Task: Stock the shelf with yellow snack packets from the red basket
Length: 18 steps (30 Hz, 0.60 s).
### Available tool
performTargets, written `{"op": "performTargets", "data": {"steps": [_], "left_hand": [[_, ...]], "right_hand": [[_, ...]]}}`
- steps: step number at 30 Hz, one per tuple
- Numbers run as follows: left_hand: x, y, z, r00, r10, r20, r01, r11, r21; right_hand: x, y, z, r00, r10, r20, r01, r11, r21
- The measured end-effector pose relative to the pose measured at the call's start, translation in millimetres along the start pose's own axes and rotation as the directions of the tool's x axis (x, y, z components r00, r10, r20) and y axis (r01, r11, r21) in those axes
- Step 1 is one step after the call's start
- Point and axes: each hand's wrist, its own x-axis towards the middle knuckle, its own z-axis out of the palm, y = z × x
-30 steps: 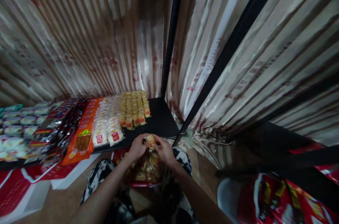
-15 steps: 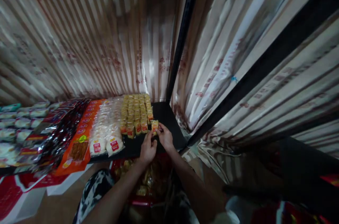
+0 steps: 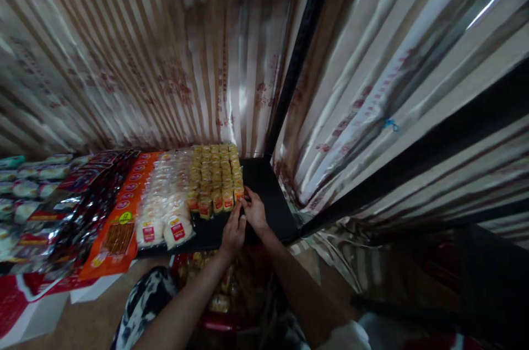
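Small yellow snack packets [image 3: 212,171] with red labels stand in tight rows on a black shelf [image 3: 270,195]. At the front right corner of these rows is one packet [image 3: 238,193], set against its neighbours. My right hand [image 3: 254,212] has its fingers closed at that packet's right side and lower edge. From below, my left hand [image 3: 233,233] reaches up with fingers together, its tips at the packet's bottom edge. Both hands are close together, thumbs nearly meeting.
Left of the packets lie white round packaged goods [image 3: 177,223], an orange bag [image 3: 111,234] and dark shiny bags [image 3: 82,206]. Below the shelf, between my legs, a red container [image 3: 223,323] holds more yellow packets. Striped curtains [image 3: 173,63] and black posts [image 3: 297,58] surround the shelf.
The packet, held in front of the row by both hands, has moved back into line with the front right corner of the rows. The view has shifted slightly.
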Motion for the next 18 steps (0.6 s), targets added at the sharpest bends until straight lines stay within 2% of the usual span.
{"op": "performTargets", "data": {"steps": [5,10,16,18], "left_hand": [[-1.3,-5.7,1.5,1.000,-0.019,0.013,0.020,0.999,-0.043],[2.3,-5.5,3.7,1.000,-0.014,0.009,0.015,0.996,-0.085],[1.9,-9.5,6.9,1.000,0.006,-0.013,-0.007,0.999,-0.048],[3.1,-10.6,7.7,1.000,0.016,-0.021,-0.018,0.998,-0.060]], "right_hand": [[-0.6,4.5,2.4,0.999,0.028,-0.027,-0.028,0.999,-0.017],[2.9,3.9,3.6,1.000,-0.012,0.004,0.012,1.000,0.011],[1.1,3.3,-2.4,0.998,-0.064,0.003,0.064,0.997,0.032],[2.0,3.0,-3.4,0.999,-0.027,-0.022,0.029,0.998,0.063]]}}
